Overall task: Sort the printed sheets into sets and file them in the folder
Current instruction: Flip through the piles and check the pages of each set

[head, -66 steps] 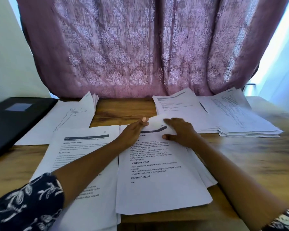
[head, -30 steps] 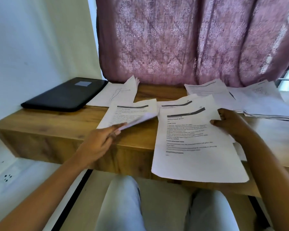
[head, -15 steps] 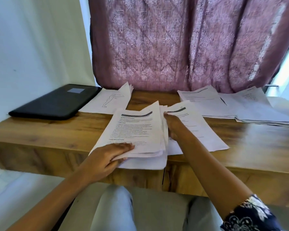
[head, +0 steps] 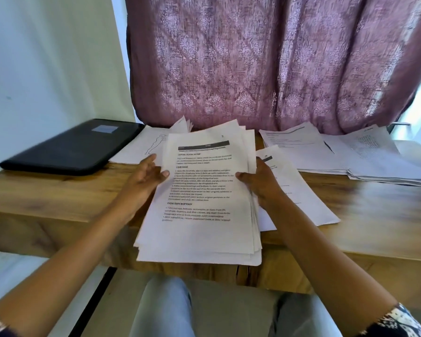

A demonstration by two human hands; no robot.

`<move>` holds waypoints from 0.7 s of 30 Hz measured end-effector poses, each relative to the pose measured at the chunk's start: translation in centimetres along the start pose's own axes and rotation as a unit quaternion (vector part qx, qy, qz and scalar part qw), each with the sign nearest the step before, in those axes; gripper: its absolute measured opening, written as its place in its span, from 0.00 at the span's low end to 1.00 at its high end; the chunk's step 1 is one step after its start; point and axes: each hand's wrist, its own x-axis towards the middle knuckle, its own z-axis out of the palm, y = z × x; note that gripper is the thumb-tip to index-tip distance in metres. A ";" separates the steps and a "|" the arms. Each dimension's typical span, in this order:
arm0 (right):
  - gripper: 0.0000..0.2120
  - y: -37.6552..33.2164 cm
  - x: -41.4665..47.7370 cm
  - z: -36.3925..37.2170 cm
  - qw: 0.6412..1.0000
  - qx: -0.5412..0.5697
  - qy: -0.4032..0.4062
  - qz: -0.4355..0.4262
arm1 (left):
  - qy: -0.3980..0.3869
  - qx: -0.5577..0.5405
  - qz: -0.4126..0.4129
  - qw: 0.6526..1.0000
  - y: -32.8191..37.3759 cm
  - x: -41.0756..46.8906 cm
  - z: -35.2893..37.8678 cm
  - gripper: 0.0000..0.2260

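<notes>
Stack of sheets (head: 202, 198) between left hand (head: 144, 181) and right hand (head: 260, 186); folder (head: 68, 148) left of left hand; paper piles (head: 350, 156) right of right hand.

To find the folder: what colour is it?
The folder is black, best seen in the head view.

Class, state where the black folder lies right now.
In the head view, the black folder lies at the far left of the wooden desk, beside the figure-drawing sheet.
</notes>
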 end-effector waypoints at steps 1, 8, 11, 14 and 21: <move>0.21 0.0 0.1 0.1 1.000 0.006 0.000 0.002 | 0.029 -0.025 -0.031 0.999 0.1 1.2 0.4 0.30; 0.20 0.4 1.6 0.0 0.998 0.063 -0.013 0.006 | 0.081 -0.155 -0.068 0.982 -0.4 5.6 1.5 0.29; 0.20 0.2 1.8 0.6 0.998 0.048 -0.032 -0.002 | 0.063 -0.175 -0.086 0.979 -1.0 6.0 1.7 0.23; 0.21 0.1 2.2 1.2 0.998 -0.051 -0.040 0.006 | 0.057 -0.080 -0.053 0.994 -1.7 6.3 1.1 0.23; 0.27 0.3 5.6 -5.3 0.847 -0.515 0.088 -0.092 | 0.072 0.012 0.005 0.997 -3.5 6.5 -0.5 0.26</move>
